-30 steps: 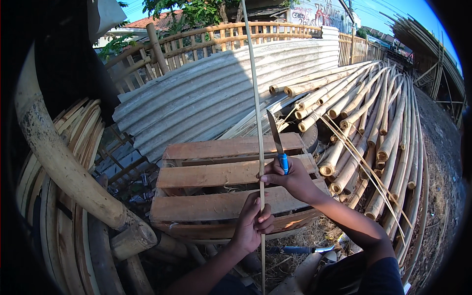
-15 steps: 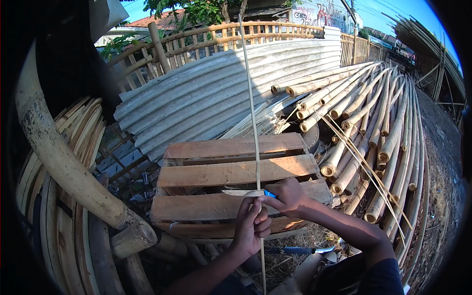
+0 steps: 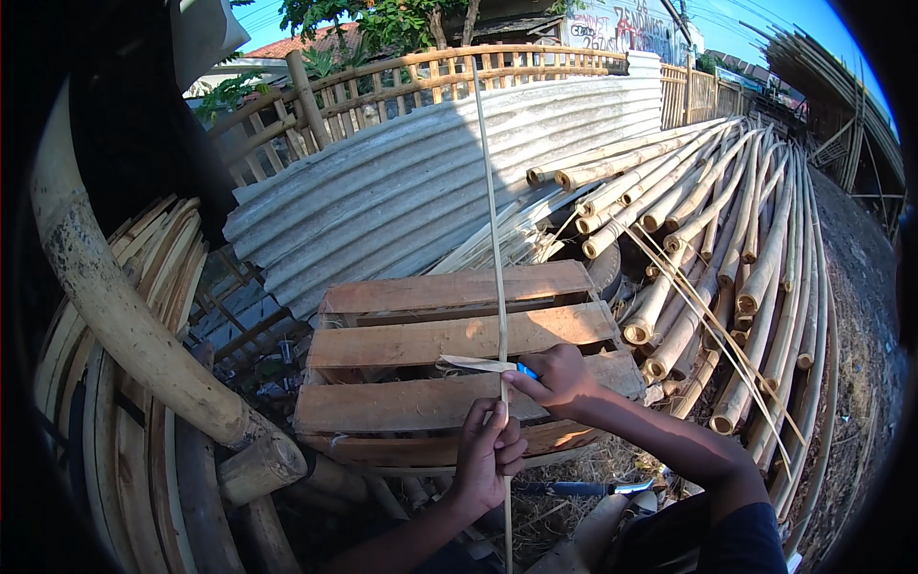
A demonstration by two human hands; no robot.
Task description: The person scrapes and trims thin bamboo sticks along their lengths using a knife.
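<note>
A long thin bamboo strip (image 3: pixel 494 215) stands nearly upright in front of me, its top reaching up to the fence and its lower end running down past my hands. My left hand (image 3: pixel 486 452) is closed around the strip, thumb uppermost. Just above it, my right hand (image 3: pixel 555 378) grips a knife with a blue handle (image 3: pixel 525 371). The knife's blade (image 3: pixel 473 364) lies across the strip and points left, and a pale curl of shaving appears along it. The right thumb presses close to the strip. My fingers hide most of the knife's handle.
Beyond my hands is a slatted wooden crate (image 3: pixel 421 342). Many bamboo poles (image 3: pixel 703 230) lie piled at right. A thick bamboo pole (image 3: pixel 124 297) and split bamboo (image 3: pixel 143 459) stand at left. Corrugated sheeting (image 3: pixel 382 182) leans behind. Another blade (image 3: pixel 631 487) lies below my right forearm.
My right hand and the knife have shifted slightly up along the strip, away from the left hand. The left hand sits a little lower. The strip's top has leaned slightly right.
</note>
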